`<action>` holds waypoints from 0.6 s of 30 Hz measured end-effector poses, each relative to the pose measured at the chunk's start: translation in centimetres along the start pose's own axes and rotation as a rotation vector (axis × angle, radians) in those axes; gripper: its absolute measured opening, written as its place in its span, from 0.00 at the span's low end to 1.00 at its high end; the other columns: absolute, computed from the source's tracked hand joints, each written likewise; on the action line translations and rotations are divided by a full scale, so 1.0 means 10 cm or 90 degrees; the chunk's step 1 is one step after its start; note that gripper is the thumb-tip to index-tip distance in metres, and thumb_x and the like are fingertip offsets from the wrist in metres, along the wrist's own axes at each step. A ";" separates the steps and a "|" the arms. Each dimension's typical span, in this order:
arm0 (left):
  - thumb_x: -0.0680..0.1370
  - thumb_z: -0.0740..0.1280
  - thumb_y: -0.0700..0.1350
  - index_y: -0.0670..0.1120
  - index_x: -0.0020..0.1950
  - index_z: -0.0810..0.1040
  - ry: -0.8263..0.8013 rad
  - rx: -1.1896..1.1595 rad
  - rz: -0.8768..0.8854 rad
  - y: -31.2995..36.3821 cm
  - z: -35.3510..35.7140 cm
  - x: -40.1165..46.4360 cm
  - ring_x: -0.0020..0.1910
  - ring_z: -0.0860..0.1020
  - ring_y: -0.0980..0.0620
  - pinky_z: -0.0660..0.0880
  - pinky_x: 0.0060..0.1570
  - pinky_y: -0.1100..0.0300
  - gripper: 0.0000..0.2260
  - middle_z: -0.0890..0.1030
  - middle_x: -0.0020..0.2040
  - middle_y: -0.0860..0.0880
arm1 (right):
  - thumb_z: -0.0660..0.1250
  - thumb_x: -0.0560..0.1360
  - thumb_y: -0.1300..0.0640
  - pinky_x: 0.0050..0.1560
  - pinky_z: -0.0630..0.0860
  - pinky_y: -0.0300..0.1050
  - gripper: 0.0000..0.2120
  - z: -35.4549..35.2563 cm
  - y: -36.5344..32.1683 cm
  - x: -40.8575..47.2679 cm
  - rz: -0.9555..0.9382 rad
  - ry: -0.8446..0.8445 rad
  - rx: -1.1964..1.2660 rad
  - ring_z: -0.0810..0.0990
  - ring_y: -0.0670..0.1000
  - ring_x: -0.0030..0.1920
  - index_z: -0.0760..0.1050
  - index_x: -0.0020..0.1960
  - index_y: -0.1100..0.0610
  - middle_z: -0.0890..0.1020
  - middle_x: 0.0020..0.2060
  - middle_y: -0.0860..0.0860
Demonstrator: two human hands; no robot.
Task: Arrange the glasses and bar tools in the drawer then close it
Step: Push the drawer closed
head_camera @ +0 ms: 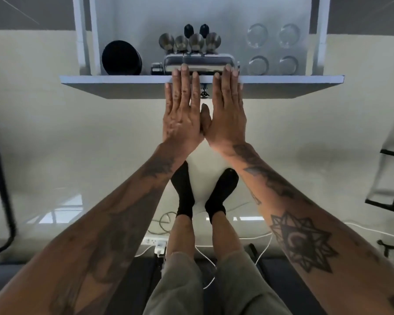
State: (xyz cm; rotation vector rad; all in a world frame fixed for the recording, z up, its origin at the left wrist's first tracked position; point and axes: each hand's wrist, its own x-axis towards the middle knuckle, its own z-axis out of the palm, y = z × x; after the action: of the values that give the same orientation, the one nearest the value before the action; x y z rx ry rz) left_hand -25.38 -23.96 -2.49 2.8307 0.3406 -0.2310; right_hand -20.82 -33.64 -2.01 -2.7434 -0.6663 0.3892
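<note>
Drawer point(132, 87): open, front panel facing me, long axis running left-right. Inside, behind that panel: black cup point(121, 57), steel tools point(189, 44), four glasses point(272, 50). My left hand point(183, 110) and right hand point(228, 110) lie flat against the panel, holding nothing, equally near; I judge a straight push closes it.

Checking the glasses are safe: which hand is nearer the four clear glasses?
Right. The right hand presses the drawer front just left of the glasses; the left hand lies farther left.
</note>
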 end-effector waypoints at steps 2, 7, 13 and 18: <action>0.83 0.47 0.46 0.36 0.78 0.49 0.000 0.010 0.002 0.00 0.00 0.01 0.78 0.47 0.38 0.45 0.76 0.45 0.25 0.50 0.78 0.35 | 0.51 0.82 0.53 0.78 0.48 0.55 0.29 0.02 -0.01 0.02 0.005 0.010 -0.003 0.49 0.63 0.78 0.52 0.77 0.68 0.53 0.77 0.65; 0.82 0.46 0.45 0.36 0.78 0.46 0.002 0.031 -0.019 0.00 0.03 0.12 0.78 0.44 0.38 0.44 0.76 0.46 0.26 0.46 0.79 0.35 | 0.53 0.81 0.54 0.77 0.49 0.55 0.29 0.07 -0.03 0.12 0.008 0.044 0.002 0.51 0.63 0.78 0.53 0.76 0.69 0.54 0.77 0.65; 0.83 0.45 0.46 0.37 0.78 0.42 -0.006 0.060 -0.002 -0.12 -0.07 0.55 0.78 0.41 0.38 0.42 0.76 0.46 0.26 0.42 0.79 0.36 | 0.50 0.81 0.49 0.78 0.46 0.53 0.31 0.06 -0.04 0.56 0.011 0.065 -0.027 0.47 0.62 0.79 0.50 0.77 0.67 0.51 0.78 0.64; 0.84 0.47 0.47 0.37 0.77 0.39 -0.015 0.094 -0.014 -0.17 -0.21 1.05 0.77 0.39 0.38 0.43 0.76 0.46 0.28 0.39 0.78 0.36 | 0.52 0.81 0.49 0.78 0.43 0.54 0.34 0.01 0.01 1.12 0.012 0.050 -0.067 0.43 0.61 0.79 0.44 0.78 0.66 0.46 0.79 0.62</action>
State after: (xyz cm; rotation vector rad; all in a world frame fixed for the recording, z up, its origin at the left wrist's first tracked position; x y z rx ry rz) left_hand -15.43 -19.58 -2.90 2.9676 0.3629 -0.3050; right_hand -11.23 -28.31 -4.21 -2.8493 -0.6590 0.2568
